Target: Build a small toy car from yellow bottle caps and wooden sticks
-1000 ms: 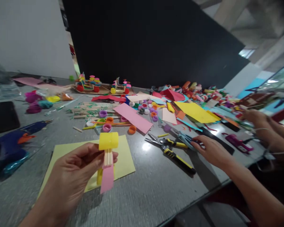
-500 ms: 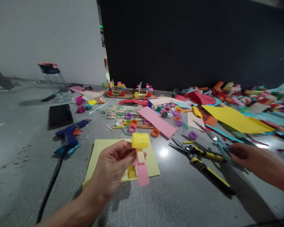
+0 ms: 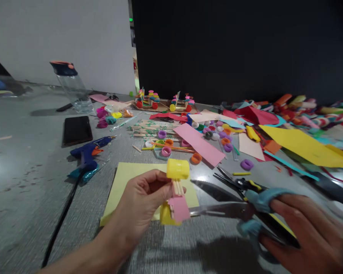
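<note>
While left hand (image 3: 144,198) pinches stick bundle (image 3: 177,187), yellow roll (image 3: 178,169) at its 12 o'clock, pink paper (image 3: 181,208) at 6, right hand (image 3: 317,228) grips blue-handled scissors (image 3: 234,209) at bundle's 4 o'clock. Blades apart, pointing to 9; lower tip at the paper, can't tell if touching. Glue gun (image 3: 87,153) at left hand's 10 o'clock.

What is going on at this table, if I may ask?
The left hand holds a small stick craft with a yellow cylinder and a pink paper flap. The right hand holds blue-handled scissors, open, their lower blade by the flap; contact is unclear. A blue glue gun and pliers lie nearby.
</note>
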Demonstrator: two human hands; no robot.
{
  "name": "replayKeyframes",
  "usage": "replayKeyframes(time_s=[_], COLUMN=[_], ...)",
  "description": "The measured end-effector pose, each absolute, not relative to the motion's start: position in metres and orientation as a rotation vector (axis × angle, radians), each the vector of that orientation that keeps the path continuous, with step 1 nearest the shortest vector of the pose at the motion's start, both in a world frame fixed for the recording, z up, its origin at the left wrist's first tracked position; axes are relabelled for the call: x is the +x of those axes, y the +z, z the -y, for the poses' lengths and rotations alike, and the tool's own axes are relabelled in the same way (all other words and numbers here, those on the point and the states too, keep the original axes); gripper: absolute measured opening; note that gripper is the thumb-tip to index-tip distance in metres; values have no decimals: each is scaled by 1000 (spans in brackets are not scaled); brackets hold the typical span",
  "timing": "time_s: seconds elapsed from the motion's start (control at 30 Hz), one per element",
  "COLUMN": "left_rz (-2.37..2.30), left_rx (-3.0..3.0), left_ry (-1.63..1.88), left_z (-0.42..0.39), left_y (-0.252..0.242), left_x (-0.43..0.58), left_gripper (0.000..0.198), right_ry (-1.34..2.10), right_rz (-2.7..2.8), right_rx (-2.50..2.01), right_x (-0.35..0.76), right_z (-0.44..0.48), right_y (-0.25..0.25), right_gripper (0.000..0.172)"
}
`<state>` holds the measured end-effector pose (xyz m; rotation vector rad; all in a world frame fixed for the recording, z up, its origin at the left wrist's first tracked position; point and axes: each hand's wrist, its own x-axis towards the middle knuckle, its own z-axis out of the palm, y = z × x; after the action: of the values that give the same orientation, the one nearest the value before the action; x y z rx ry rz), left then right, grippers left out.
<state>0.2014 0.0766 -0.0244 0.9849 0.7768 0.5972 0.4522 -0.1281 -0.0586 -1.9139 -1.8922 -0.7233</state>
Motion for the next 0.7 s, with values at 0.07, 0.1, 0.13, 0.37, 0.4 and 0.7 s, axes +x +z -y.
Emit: replayKeyframes(time_s=[0.07, 0.1, 0.13, 0.37, 0.4, 0.7], left_rz=[-754, -739, -726, -732, -735, -706], left_rx=[947, 937, 931, 909, 904, 877], left_ry=[585, 581, 578, 546, 549, 561], left_z=[-77, -77, -77, -77, -76, -76], left_y=[-26, -27, -28, -30, -29, -32], left_x=[202, 203, 203, 203, 203, 205], left_gripper=[29, 27, 26, 25, 25, 25], right_ry=[-833, -890, -931, -1093, -1117, -1197], right_rz=[2016, 2076, 2117, 2203, 2198, 2196], right_rx=[-1858, -1811, -1760, -1613, -1608, -1626], right_x=[457, 459, 460, 456, 457, 470], right_z=[127, 127, 126, 121, 120, 125], right_y=[-59, -59, -57, -49, -49, -54], right_gripper=[37, 36, 35, 29, 25, 17])
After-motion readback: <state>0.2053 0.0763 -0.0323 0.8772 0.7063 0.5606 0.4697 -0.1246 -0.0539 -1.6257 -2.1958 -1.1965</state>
